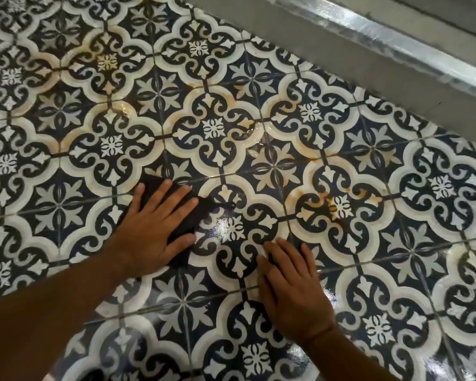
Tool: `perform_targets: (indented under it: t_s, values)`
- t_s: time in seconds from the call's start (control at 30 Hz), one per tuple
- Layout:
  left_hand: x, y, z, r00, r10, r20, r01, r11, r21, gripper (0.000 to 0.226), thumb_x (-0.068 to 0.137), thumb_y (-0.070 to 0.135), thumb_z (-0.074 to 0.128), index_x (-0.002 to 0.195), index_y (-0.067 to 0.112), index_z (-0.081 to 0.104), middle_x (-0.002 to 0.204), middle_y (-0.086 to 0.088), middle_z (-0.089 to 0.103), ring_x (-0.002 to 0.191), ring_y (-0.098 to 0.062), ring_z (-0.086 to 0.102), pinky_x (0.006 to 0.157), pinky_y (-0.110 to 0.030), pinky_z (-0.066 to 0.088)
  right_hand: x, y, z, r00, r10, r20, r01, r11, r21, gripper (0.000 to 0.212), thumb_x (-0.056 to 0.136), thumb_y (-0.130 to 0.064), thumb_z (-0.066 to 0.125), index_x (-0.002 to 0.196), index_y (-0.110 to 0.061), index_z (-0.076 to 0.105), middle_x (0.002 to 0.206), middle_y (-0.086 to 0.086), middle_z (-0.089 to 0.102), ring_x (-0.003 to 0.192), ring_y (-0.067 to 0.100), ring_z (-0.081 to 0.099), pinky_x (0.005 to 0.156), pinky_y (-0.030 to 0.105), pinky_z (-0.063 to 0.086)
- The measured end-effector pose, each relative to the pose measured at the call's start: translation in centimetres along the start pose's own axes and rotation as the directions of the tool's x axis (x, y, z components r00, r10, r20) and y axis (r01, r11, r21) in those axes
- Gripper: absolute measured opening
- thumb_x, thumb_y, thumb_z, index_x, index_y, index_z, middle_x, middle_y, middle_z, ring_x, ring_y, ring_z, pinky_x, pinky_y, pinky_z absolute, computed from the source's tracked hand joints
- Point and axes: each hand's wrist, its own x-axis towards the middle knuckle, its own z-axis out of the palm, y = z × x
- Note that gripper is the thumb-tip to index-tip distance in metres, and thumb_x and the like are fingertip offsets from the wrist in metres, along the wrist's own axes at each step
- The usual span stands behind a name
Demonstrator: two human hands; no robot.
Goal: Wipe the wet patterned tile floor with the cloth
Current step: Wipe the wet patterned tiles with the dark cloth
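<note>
Head view: wet tile floor (pixel 275 166), orange stains, metal sill (pixel 382 45) far right.
Left hand (pixel 154 232): flat on cloth (pixel 186 224), mostly hiding it.
Right hand (pixel 291 287): flat on tile, empty.

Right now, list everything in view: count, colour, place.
tile floor: one, navy and white pattern, wet sheen, fills most of the view
stains: several, orange-brown, scattered over the tiles
cloth: one, dark, on the floor left of centre
ledge: one, grey, upper right edge of the floor
metal strip: one, shiny silver, along the ledge
left hand: one, presses flat on the cloth
right hand: one, flat on bare tile, right of the cloth
</note>
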Motion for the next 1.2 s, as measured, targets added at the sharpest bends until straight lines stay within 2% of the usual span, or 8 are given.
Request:
perform_targets:
  t_s: [0.23, 0.3, 0.43, 0.57, 0.73, 0.9, 1.03, 1.2]
  values:
    - [3.6, -0.5, -0.2, 0.918, -0.383, -0.103, 0.371, 0.921, -0.116, 0.07, 0.094, 0.066, 0.02, 0.15, 0.024, 0.025, 0.16, -0.002, 0.018, 0.148, -0.026, 0.004, 0.113, -0.059, -0.007, 0.0, -0.1, 0.1, 1.0, 0.019, 0.009, -0.019, 0.999, -0.032, 0.041, 0.103, -0.04, 0.032, 0.136, -0.022, 0.049, 0.143, 0.007, 0.051, 0.14, 0.027, 0.037, 0.113, 0.059, 0.025]
    - [2.5, 0.5, 0.1, 0.934, -0.346, -0.091, 0.335, 0.935, -0.113, 0.069, 0.094, 0.066, 0.019, 0.151, 0.025, 0.023, 0.161, 0.0, 0.017, 0.148, -0.026, 0.002, 0.113, -0.058, -0.008, 0.0, -0.3, 0.0, 1.0, 0.021, 0.004, -0.021, 0.999, -0.031, 0.042, 0.103, -0.041, 0.03, 0.136, -0.023, 0.05, 0.143, 0.007, 0.052, 0.14, 0.026, 0.036, 0.114, 0.057, 0.022]
    - [-0.7, -1.3, 0.6, 0.993, -0.116, -0.038, 0.115, 0.993, -0.023, 0.069, 0.094, 0.066, 0.019, 0.15, 0.027, 0.025, 0.159, 0.0, 0.021, 0.149, -0.023, 0.003, 0.115, -0.058, -0.004, 0.1, -0.2, 0.0, 1.0, 0.024, -0.005, -0.024, 0.999, -0.036, 0.042, 0.104, -0.041, 0.03, 0.135, -0.022, 0.051, 0.142, 0.007, 0.052, 0.139, 0.027, 0.037, 0.113, 0.058, 0.024]
    - [0.6, -4.1, 0.2, 0.967, -0.239, -0.082, 0.236, 0.971, -0.049, 0.071, 0.093, 0.067, 0.018, 0.15, 0.026, 0.027, 0.159, -0.001, 0.023, 0.148, -0.022, 0.004, 0.115, -0.052, -0.011, 0.2, -0.3, -0.1, 1.0, 0.018, 0.003, -0.018, 0.999, -0.047, 0.043, 0.104, -0.041, 0.029, 0.136, -0.022, 0.051, 0.143, 0.007, 0.051, 0.139, 0.027, 0.037, 0.113, 0.059, 0.025]
    - [4.1, -0.7, -0.4, 0.923, -0.371, -0.1, 0.363, 0.928, -0.086, 0.072, 0.094, 0.067, 0.015, 0.151, 0.024, 0.021, 0.16, -0.002, 0.016, 0.148, -0.027, 0.003, 0.114, -0.061, -0.006, 0.0, -0.2, 0.1, 1.0, 0.014, 0.015, -0.014, 0.998, -0.055, 0.043, 0.105, -0.042, 0.029, 0.138, -0.023, 0.05, 0.145, 0.006, 0.049, 0.141, 0.026, 0.034, 0.115, 0.056, 0.021]
    - [2.7, 5.1, 0.1, 0.986, -0.161, -0.051, 0.159, 0.986, -0.05, 0.068, 0.096, 0.065, 0.018, 0.151, 0.025, 0.021, 0.16, -0.002, 0.017, 0.148, -0.026, 0.001, 0.114, -0.062, -0.002, 0.2, -0.2, -0.2, 1.0, 0.021, 0.014, -0.02, 0.999, -0.035, 0.041, 0.102, -0.039, 0.036, 0.136, -0.023, 0.053, 0.144, 0.005, 0.051, 0.141, 0.025, 0.035, 0.116, 0.055, 0.021]
    - [0.0, 3.5, 0.2, 0.998, 0.056, 0.025, -0.057, 0.998, 0.004, 0.068, 0.095, 0.065, 0.023, 0.15, 0.026, 0.023, 0.16, 0.0, 0.019, 0.149, -0.024, 0.002, 0.114, -0.061, 0.002, 0.1, -0.3, -1.2, 0.999, 0.014, 0.03, -0.015, 0.999, 0.033, 0.039, 0.1, -0.038, 0.042, 0.132, -0.022, 0.057, 0.144, 0.004, 0.052, 0.14, 0.023, 0.036, 0.114, 0.057, 0.025]
    - [2.4, 2.8, -1.0, 0.999, -0.029, 0.036, 0.03, 1.0, -0.008, 0.07, 0.094, 0.066, 0.023, 0.15, 0.024, 0.026, 0.16, -0.001, 0.02, 0.149, -0.024, 0.003, 0.115, -0.061, 0.001, -2.3, 4.3, -5.5, 0.964, 0.234, -0.122, -0.227, 0.971, 0.073, 0.037, 0.093, -0.04, 0.048, 0.124, -0.022, 0.058, 0.134, 0.003, 0.054, 0.13, 0.016, 0.04, 0.108, 0.057, 0.031]
